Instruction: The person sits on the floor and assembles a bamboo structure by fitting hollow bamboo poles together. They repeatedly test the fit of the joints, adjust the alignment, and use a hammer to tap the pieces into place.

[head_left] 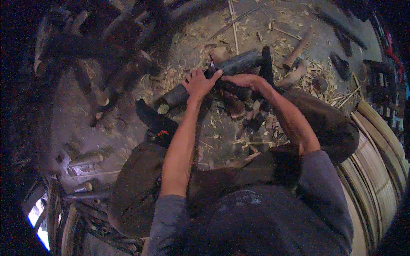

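A thick dark log (241, 62) lies slantwise on the ground in front of me, rising to the right. Across its middle rests my left hand (199, 84), palm down, fingers apart and the thumb stretched toward the right. Just to the right, my right hand (247, 81) has its fingers closed together beside the log's near side. A dark shape lies under those fingers, too dim to name. Between the two hands a small pale glint shows against a dark piece. Below the right hand is a reddish-brown chunk of wood (234, 106), among smaller broken pieces.
Wood shavings (318, 79) litter the ground, thickest at the right. A short brown pole (297, 49) lies at the far right. Bundled pale strips (371, 170) curve along the right side. Dark logs crowd the far left; cut round pieces (86, 161) lie at the near left.
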The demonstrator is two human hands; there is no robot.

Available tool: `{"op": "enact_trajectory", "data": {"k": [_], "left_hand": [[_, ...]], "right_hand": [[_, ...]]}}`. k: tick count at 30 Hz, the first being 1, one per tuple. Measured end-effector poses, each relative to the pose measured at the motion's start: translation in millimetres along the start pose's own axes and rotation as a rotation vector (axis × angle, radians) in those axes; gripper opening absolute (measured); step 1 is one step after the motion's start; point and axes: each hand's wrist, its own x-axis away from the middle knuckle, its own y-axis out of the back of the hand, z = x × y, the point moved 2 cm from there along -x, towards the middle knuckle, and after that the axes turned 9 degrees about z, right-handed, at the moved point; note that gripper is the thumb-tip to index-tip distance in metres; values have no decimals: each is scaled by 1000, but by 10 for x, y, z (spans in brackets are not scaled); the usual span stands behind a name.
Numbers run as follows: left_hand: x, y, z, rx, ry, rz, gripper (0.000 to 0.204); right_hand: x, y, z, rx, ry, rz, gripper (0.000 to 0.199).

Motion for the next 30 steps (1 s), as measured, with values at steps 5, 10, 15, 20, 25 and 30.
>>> {"op": "enact_trajectory", "data": {"k": [5, 10, 15, 20, 25, 30], "left_hand": [[-170, 373, 415, 116, -303, 485, 99], [13, -19, 486, -415, -132, 140, 107], [-64, -119, 456, -306, -236, 157, 96], [-289, 23, 786, 165, -241, 393, 104], [-129, 89, 600, -45, -249, 281, 116], [115, 174, 363, -167, -134, 190, 122]], "right_hand": [[-130, -268, -198, 422, 374, -614, 62], [-180, -730, -330, -390, 669, -1016, 40], [-963, -1272, -655, -978, 643, -871, 34], [-621, -1746, -104, -1338, 582, -351, 35], [-615, -1772, -25, -1296, 497, -429, 38], [-840, -1855, -140, -1204, 398, -683, 49]]}}
